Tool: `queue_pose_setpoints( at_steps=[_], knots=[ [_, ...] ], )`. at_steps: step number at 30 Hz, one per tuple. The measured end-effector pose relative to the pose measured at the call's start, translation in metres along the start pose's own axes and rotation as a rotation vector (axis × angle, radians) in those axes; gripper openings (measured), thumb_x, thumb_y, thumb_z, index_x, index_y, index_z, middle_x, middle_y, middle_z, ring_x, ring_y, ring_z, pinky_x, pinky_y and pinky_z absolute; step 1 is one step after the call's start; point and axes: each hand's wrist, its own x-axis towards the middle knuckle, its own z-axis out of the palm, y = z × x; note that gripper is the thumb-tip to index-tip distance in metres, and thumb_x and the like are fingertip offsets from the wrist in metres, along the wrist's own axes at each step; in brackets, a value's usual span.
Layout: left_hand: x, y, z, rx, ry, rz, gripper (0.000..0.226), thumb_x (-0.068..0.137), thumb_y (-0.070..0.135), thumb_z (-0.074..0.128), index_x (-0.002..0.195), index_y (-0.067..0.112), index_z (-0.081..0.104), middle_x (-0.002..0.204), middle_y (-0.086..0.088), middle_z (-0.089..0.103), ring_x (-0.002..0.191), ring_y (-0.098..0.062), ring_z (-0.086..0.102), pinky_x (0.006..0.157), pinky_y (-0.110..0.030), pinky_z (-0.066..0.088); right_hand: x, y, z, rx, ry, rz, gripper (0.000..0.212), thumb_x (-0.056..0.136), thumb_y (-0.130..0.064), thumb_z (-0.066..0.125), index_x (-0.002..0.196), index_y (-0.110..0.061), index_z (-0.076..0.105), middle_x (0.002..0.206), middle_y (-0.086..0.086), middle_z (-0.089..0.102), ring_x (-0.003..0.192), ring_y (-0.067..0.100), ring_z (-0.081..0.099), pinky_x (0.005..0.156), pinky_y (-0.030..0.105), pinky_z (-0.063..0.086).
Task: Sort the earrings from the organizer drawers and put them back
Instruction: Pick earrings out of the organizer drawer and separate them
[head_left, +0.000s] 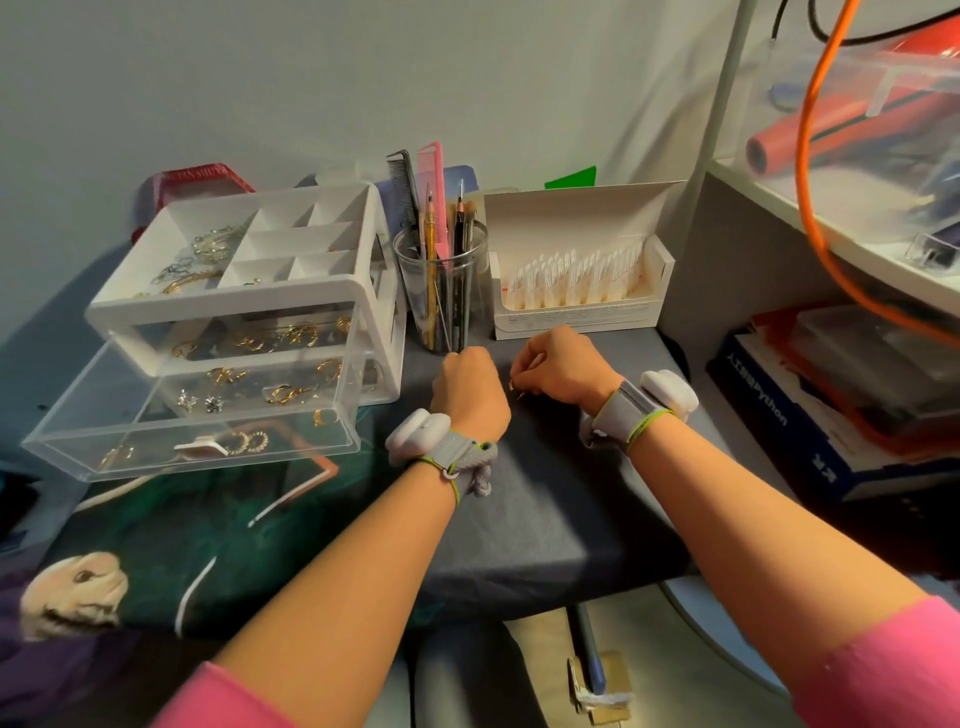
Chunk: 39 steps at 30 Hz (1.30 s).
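Two hands meet close together over the grey cloth (545, 493) covering the table, just in front of a clear cup (441, 291) and a white carton (576, 301). Right hand (558, 366): thumb and fingertips pinched on a small gold earring (511, 385), held just above the cloth and in the gap between the two hands. Left hand (470, 389): back of the hand toward the camera, fingers curled under and hidden; cannot tell whether they hold anything. It sits just beside the earring, and contact cannot be confirmed. Both wrists carry grey straps with white pods; pink sleeves show at the lower edge. White organizer (130, 312) stands at left of the hands, well apart from them. Its lowest clear drawer (67, 426) is pulled out toward the camera and holds loose gold hoops (249, 441) and silver star-shaped studs (187, 400). Drawers above it sit inside the frame, with more gold pieces visible through the clear fronts. Open top tray of the organizer is divided into compartments; a tangle of gold and silver jewellery (208, 249) lies in the long left compartment. Cup contents: black comb, pink comb, pencils and brushes, all upright. Carton lid is folded back, and rows of small white sachets stand inside. At right, a stack of books (779, 415) lies under a shelf, with an orange cable (810, 182) hanging in front of it.
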Motion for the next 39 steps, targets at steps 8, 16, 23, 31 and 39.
queue_pose_setpoints(
  at_steps=[8, 16, 23, 31, 39],
  knots=[
    [0.014, -0.004, 0.009, -0.083, -0.004, -0.063, 0.028, 0.09, 0.001, 0.047, 0.099, 0.008, 0.072, 0.112, -0.019, 0.064, 0.102, -0.042, 0.06, 0.084, -0.042, 0.051, 0.008, -0.002, 0.004, -0.04, -0.013, -0.013, 0.013, 0.076, -0.004, 0.071, 0.085, -0.012, 0.076, 0.076, 0.004, 0.066, 0.077, 0.011, 0.06, 0.058, 0.013, 0.04],
    [0.017, -0.007, 0.01, -0.096, -0.016, -0.067, 0.025, 0.09, 0.003, 0.05, 0.1, 0.011, 0.072, 0.112, -0.017, 0.065, 0.104, -0.04, 0.06, 0.086, -0.039, 0.05, 0.011, -0.001, 0.005, -0.044, -0.016, -0.017, 0.015, 0.078, -0.006, 0.07, 0.089, -0.012, 0.077, 0.078, 0.002, 0.066, 0.079, 0.011, 0.059, 0.066, 0.019, 0.042],
    [0.011, -0.002, -0.001, -0.12, 0.006, -0.05, 0.026, 0.09, 0.001, 0.048, 0.098, 0.008, 0.072, 0.11, -0.017, 0.065, 0.101, -0.039, 0.062, 0.086, -0.043, 0.053, 0.004, -0.006, 0.001, 0.058, 0.077, 0.021, 0.013, 0.077, -0.001, 0.066, 0.083, -0.008, 0.075, 0.057, -0.006, 0.057, 0.065, 0.012, 0.055, 0.071, 0.026, 0.047],
    [-0.003, 0.017, -0.03, -0.162, 0.09, 0.042, 0.024, 0.089, -0.004, 0.048, 0.095, 0.003, 0.07, 0.104, -0.018, 0.066, 0.092, -0.038, 0.063, 0.073, -0.038, 0.053, -0.014, -0.032, -0.015, 0.214, 0.178, -0.019, 0.01, 0.08, 0.003, 0.065, 0.084, -0.003, 0.072, 0.064, 0.004, 0.062, 0.051, 0.01, 0.055, 0.047, 0.013, 0.046],
    [-0.016, 0.028, -0.074, -0.269, 0.2, 0.064, 0.024, 0.094, 0.01, 0.046, 0.094, 0.009, 0.07, 0.094, -0.009, 0.068, 0.091, -0.033, 0.064, 0.06, -0.029, 0.043, -0.035, -0.071, -0.032, 0.256, 0.252, -0.103, 0.012, 0.076, -0.002, 0.067, 0.073, -0.012, 0.071, 0.054, 0.002, 0.059, 0.052, 0.015, 0.056, 0.047, 0.019, 0.039]
  ],
)
